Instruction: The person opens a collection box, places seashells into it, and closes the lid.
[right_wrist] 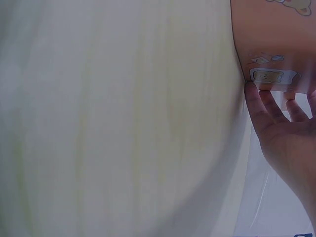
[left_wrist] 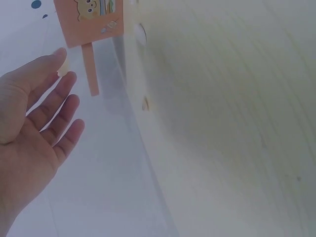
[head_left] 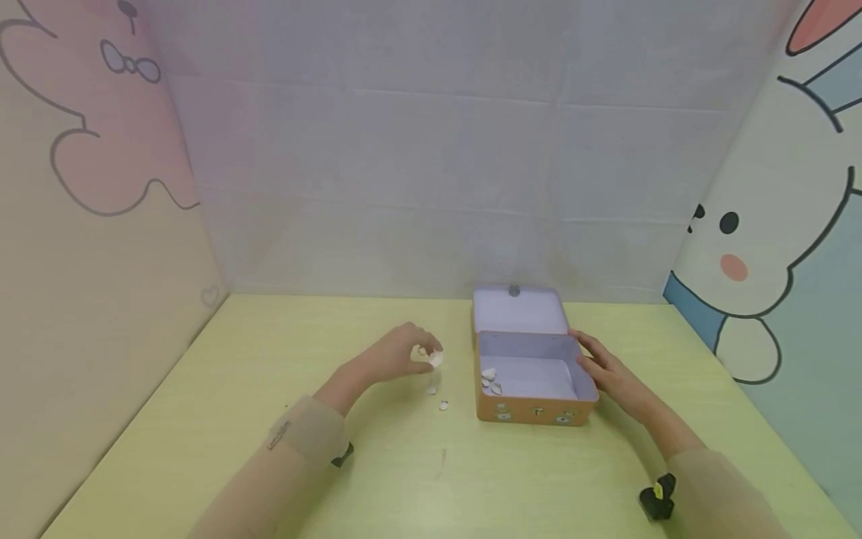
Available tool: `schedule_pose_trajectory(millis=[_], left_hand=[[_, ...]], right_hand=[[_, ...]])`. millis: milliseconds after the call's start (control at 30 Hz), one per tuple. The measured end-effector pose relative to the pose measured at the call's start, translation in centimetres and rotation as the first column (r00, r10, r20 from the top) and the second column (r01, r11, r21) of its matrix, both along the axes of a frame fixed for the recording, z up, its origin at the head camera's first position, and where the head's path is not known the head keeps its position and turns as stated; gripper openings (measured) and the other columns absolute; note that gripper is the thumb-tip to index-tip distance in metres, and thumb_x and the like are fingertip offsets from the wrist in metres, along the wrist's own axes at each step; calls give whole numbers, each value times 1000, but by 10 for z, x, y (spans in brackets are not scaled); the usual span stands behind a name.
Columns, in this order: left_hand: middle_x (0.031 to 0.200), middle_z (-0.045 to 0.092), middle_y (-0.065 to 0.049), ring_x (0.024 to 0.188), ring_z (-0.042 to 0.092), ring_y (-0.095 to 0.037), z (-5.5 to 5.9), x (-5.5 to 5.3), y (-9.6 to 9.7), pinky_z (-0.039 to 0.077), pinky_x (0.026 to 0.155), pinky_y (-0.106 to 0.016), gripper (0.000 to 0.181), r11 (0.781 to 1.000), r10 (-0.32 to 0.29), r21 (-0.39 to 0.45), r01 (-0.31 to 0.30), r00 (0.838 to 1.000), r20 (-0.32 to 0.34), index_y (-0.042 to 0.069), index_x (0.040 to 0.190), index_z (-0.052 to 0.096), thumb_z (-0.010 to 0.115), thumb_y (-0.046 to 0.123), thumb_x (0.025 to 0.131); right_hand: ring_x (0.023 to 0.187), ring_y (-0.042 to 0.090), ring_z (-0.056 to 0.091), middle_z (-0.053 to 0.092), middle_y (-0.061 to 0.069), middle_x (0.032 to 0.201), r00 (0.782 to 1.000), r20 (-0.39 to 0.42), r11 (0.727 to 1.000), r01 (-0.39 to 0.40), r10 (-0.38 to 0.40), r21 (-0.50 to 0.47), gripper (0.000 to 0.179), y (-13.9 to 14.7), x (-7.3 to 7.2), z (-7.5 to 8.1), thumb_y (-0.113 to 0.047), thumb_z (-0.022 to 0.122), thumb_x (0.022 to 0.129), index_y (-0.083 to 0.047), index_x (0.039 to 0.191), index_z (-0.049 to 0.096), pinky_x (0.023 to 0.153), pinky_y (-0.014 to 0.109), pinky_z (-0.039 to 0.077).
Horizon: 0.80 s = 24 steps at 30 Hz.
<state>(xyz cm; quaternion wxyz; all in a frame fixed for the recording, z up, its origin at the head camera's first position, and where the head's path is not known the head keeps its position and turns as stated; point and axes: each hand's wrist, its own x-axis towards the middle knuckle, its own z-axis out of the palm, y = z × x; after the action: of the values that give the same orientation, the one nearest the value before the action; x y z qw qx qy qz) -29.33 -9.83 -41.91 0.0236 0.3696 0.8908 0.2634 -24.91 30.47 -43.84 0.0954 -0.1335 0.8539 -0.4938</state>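
My left hand [head_left: 397,355] pinches a small whitish piece [head_left: 436,359] between thumb and fingertips, above the table and left of the box; its exact kind is unclear. In the left wrist view the piece [left_wrist: 63,68] shows pale between the fingertips. An orange hinged box [head_left: 532,412], lilac inside, lies with its lid [head_left: 518,311] folded back. Several small whitish pieces [head_left: 488,373] lie in its left part. My right hand [head_left: 613,378] holds the box's right side, thumb at the rim. In the right wrist view its fingers touch the orange wall [right_wrist: 281,44].
Two small pale pieces, one [head_left: 432,390] behind the other [head_left: 444,405], lie on the light wooden table [head_left: 404,479] between left hand and box. A pale wall [head_left: 417,187] rises behind; printed side panels [head_left: 761,314] flank the table.
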Motion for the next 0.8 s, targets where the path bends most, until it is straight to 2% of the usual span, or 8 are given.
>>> schedule_pose_trajectory(millis=[100, 233, 400, 600, 800], left_hand=[[100, 64, 2, 101, 55, -25, 3, 3, 2, 43, 89, -35, 29, 1000, 16, 12, -15, 1000, -19, 13, 112, 66, 72, 18, 83], [99, 65, 2, 98, 54, -22, 9, 7, 6, 44, 87, -34, 32, 1000, 23, 17, -21, 997, -80, 12, 114, 66, 72, 19, 83], [99, 66, 1, 96, 54, -18, 14, 14, 13, 45, 86, -33, 33, 1000, 15, 22, -11, 988, -155, 10, 114, 66, 72, 19, 83], [99, 65, 0, 96, 53, -16, 22, 24, 22, 46, 87, -31, 31, 997, 4, 79, 14, 974, -228, 9, 111, 66, 73, 16, 82], [100, 65, 2, 96, 53, -14, 28, 31, 32, 47, 88, -29, 31, 992, 44, 127, -9, 960, -276, 10, 111, 66, 73, 18, 82]], right_hand=[[136, 53, 14, 2, 23, 156, 1000, 3, 1000, 3, -3, -4, 56, 0, 0, 0, -27, 36, 103, -14, 151, 12, 98, 68, 31], [136, 53, 14, 2, 23, 156, 1000, 10, 1000, 10, -10, 2, 56, 0, -2, -2, -29, 36, 103, -14, 151, 12, 99, 68, 31], [137, 52, 14, 2, 22, 156, 1000, 17, 1000, 15, -15, -4, 56, 0, -4, -4, -29, 36, 103, -15, 151, 12, 99, 68, 30], [137, 52, 13, 2, 22, 156, 1000, 21, 1000, 16, -16, -5, 56, 0, -4, -4, -29, 35, 103, -16, 152, 11, 99, 68, 29], [137, 51, 12, 1, 21, 156, 1000, 27, 1000, 15, -15, -2, 56, 0, -3, -3, -30, 35, 103, -16, 152, 11, 100, 68, 28]])
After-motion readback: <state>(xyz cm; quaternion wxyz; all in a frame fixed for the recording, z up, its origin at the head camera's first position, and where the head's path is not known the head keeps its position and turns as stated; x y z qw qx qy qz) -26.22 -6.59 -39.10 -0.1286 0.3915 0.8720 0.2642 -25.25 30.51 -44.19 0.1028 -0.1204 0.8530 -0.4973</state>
